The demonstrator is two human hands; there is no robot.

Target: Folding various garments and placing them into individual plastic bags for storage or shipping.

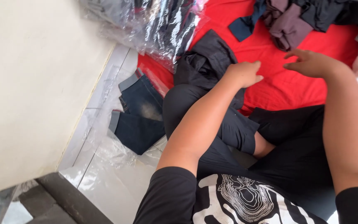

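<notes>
Hands first: the left hand (pixel 244 74) rests loosely curled, knuckles up, on the edge of a crumpled black garment (pixel 206 62) lying on the red cloth (pixel 278 87) by the knee; whether it pinches fabric I cannot tell. The right hand (pixel 307 63) hovers flat, fingers released, holding nothing, above bare red cloth. Spreading the garment well likely needs both hands on opposite edges, clear of the plastic bags (pixel 162 25).
</notes>
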